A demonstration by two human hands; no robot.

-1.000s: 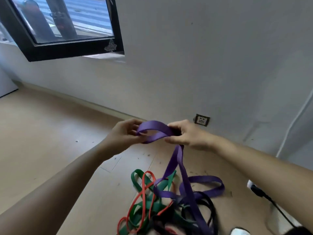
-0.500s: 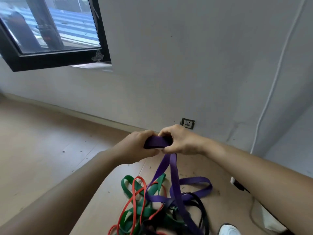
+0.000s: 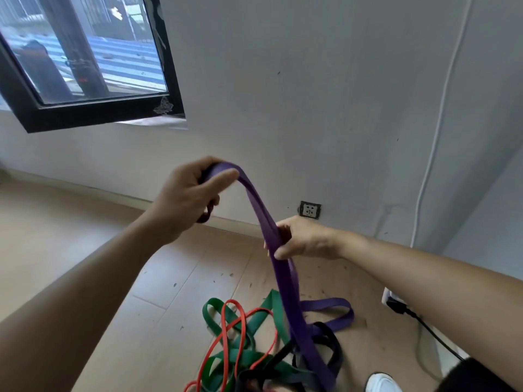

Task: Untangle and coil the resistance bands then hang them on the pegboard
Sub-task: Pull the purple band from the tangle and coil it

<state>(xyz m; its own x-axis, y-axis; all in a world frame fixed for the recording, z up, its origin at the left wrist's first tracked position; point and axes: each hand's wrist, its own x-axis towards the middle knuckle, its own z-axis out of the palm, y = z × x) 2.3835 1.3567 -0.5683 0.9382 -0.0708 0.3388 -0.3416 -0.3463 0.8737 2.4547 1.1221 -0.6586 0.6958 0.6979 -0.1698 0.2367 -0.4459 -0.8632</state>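
Firmly, one purple band in two curled fists: left hand, right hand

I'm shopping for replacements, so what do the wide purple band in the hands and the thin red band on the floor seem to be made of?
The wide purple band looks like matte rubber, probably latex: it drapes limply between the left hand and the right hand, with no weave showing. The thin red band looks like the same smooth rubber, curling in loops.
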